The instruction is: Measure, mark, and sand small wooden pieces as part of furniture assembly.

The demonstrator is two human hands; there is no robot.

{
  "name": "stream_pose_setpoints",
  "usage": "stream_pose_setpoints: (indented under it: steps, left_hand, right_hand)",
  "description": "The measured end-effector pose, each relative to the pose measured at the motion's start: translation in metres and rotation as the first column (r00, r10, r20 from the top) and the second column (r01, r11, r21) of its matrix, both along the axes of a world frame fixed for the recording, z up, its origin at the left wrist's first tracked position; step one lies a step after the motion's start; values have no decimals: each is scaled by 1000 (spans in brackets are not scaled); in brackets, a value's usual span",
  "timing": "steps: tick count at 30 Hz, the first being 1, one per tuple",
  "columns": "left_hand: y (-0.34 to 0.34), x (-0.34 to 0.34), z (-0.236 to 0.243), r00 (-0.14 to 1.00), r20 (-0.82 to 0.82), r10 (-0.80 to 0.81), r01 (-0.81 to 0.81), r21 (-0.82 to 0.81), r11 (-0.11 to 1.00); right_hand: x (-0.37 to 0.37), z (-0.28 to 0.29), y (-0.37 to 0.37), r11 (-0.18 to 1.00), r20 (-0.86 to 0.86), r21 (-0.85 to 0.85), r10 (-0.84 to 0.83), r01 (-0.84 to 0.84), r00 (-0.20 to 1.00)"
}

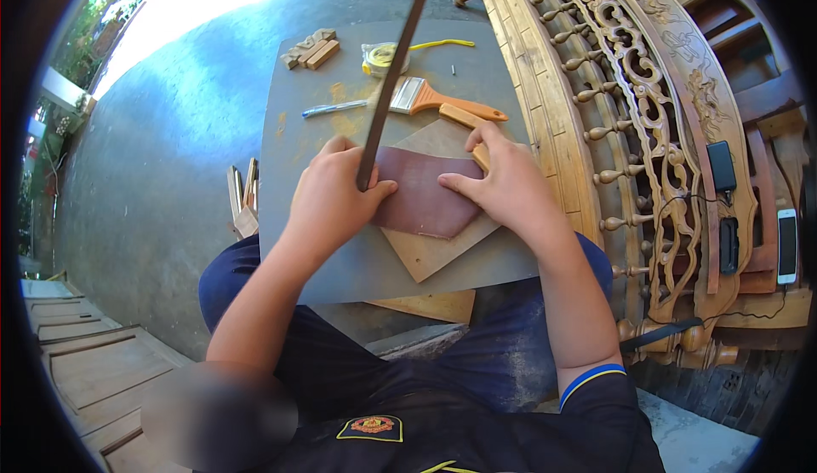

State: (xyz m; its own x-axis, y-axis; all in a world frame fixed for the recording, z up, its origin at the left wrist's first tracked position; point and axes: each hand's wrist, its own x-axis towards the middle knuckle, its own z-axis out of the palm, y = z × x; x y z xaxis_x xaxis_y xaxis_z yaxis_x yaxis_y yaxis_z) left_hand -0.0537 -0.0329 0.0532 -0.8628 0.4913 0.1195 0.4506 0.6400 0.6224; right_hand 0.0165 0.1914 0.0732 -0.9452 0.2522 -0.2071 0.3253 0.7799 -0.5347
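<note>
My left hand [339,185] is closed on a long dark metal strip [394,65] that stands tilted upward, its thumb by the left edge of a reddish-brown sheet, perhaps sandpaper [424,196]. My right hand [504,179] has its thumb on that sheet and its fingers bent over a narrow light wooden piece [459,117]. Beneath the sheet lies a square plywood board [417,257], set askew on the grey tabletop [298,184]. Just beyond are an orange-handled paintbrush [451,104] and a blue pen [332,108].
Small wooden blocks [319,52], a yellow tape measure [380,60] and a small metal piece [454,70] lie farther back. Carved wooden furniture [647,133], with phones and a cable, stands close on the right. Wooden offcuts [242,196] stand left of the table; panels [94,371] lie lower left.
</note>
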Motion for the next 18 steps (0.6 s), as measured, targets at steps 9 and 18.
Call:
stream_pose_setpoints:
  steps: [9, 18]
  left_hand:
    - [11, 14, 4, 997, 51, -64, 63, 24, 998]
    - [3, 6, -1, 996, -85, -42, 28, -161, 987]
  right_hand:
    - [3, -3, -6, 989, -67, 148, -9, 19, 998]
    - [3, -6, -8, 995, -104, 103, 12, -2, 994]
